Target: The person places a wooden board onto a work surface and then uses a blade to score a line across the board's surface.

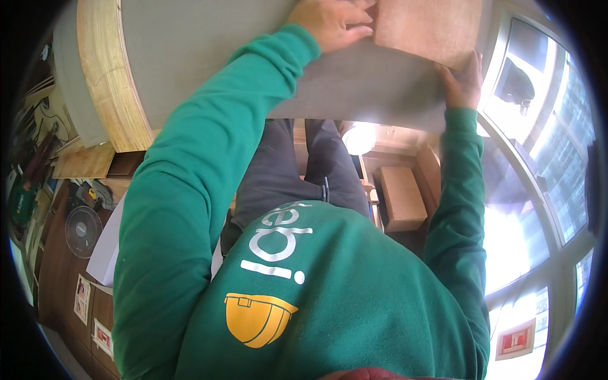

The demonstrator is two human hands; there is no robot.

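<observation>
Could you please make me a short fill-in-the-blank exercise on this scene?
1. The left hand is by the wooden board, at its ____ edge.
2. The right hand is at the board's lower ____ corner.
3. Both sleeves are ____.
4. The helmet printed on the sweatshirt is ____.
Missing words: left; right; green; yellow.

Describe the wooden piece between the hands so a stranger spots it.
Find the grey panel up top. Toward its right end, between left hand and right hand, is the wooden piece. Unlike the narrow yellowish strip at left, it is broad and reddish.
</observation>
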